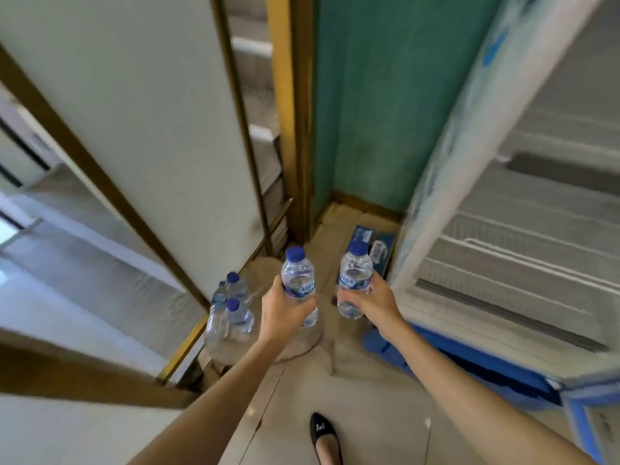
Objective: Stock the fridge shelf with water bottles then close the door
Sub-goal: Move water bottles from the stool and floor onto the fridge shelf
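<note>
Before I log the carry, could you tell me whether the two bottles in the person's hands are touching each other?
Apart. The head view shows floor between the left-hand bottle and the right-hand bottle, each upright in its own hand.

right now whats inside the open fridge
Only bare white wire shelves show inside the fridge; no bottles on them. Its upper and far-right parts are out of frame.

Single head view, steeply downward, near hands, fridge (523, 229) at right.
</note>
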Demonstrator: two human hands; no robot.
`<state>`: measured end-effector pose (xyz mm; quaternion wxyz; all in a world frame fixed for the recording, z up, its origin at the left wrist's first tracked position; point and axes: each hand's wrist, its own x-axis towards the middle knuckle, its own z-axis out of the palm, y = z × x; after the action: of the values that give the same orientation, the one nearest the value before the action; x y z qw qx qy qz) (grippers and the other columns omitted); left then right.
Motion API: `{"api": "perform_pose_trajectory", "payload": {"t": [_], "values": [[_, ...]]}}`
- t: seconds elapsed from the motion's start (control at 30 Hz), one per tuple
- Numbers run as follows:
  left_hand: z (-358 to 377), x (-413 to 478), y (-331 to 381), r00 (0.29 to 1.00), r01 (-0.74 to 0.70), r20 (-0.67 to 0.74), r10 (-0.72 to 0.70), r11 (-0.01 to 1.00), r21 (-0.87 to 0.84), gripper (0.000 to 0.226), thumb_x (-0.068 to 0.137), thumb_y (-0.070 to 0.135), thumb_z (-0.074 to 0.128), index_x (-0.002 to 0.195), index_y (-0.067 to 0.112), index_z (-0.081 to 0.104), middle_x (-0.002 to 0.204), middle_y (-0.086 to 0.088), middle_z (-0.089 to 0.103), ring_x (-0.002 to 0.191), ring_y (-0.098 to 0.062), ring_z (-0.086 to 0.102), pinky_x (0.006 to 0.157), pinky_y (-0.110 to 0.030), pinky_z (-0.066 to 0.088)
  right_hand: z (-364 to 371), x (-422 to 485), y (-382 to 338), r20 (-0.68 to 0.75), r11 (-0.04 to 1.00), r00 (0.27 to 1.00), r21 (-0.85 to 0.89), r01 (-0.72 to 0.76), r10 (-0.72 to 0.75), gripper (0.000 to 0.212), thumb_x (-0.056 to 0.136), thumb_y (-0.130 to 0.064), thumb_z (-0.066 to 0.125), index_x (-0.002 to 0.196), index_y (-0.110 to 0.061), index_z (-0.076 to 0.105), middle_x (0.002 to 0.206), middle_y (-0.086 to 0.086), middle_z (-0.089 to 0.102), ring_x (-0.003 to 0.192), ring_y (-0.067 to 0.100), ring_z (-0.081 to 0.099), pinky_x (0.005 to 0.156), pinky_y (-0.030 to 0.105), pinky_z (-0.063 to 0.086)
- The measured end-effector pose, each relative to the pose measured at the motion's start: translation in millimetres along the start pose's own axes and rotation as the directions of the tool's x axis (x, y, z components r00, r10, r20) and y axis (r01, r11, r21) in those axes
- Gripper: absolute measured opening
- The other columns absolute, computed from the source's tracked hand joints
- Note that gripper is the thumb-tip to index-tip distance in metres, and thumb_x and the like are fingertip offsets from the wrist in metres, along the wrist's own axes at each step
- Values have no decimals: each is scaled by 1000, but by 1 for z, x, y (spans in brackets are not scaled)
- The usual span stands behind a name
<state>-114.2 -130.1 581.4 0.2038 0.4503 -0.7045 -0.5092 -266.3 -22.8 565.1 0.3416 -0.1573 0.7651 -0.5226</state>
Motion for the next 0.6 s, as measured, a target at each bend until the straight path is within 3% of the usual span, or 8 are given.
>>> {"api": "perform_pose_trajectory", "payload": {"t": [0.07,0.17,0.23,0.37,0.47,0.6], "values": [[10,0,51,995,-92,31,92,996,-23,44,66,23,76,105,23,56,89,14,65,82,-2,63,70,-16,47,-41,-14,-31,-51,998,996,7,67,-67,50,61,-21,86,105,-28,63,101,-4,73,96,15,68,93,39,53],[28,-6,133,962,-254,91,259,965,-68,38,68,21,78,101,21,60,84,17,64,75,10,58,61,0,42,-106,-40,-81,-129,984,976,1,177,-175,38,68,-12,84,98,-25,65,95,-4,73,92,16,69,85,34,53],[38,-14,188,913,-372,148,381,925,-81,36,69,20,79,100,18,61,82,17,64,71,13,57,59,2,41,-150,-63,-117,-188,972,957,30,233,-223,38,71,-5,81,102,-19,65,95,-1,73,90,18,68,81,31,53],[63,-32,291,769,-566,265,582,812,-140,39,67,21,84,100,15,63,85,11,69,75,9,62,65,-5,49,-228,-111,-179,-273,932,901,39,359,-336,40,73,-8,80,107,-20,63,98,-2,72,89,11,68,79,25,53],[83,-45,363,670,-661,291,683,727,-185,34,67,23,83,94,21,62,81,15,67,77,2,64,64,-8,48,-279,-134,-218,-350,900,847,21,435,-401,32,75,1,77,99,-17,65,85,-6,73,75,2,69,67,16,52],[112,-57,444,550,-728,309,775,627,-276,32,69,20,82,91,29,60,84,13,68,79,-1,65,73,-20,52,-341,-152,-265,-439,867,774,-25,497,-456,28,75,-1,76,98,-15,66,85,-1,73,78,11,68,66,24,49]]}}
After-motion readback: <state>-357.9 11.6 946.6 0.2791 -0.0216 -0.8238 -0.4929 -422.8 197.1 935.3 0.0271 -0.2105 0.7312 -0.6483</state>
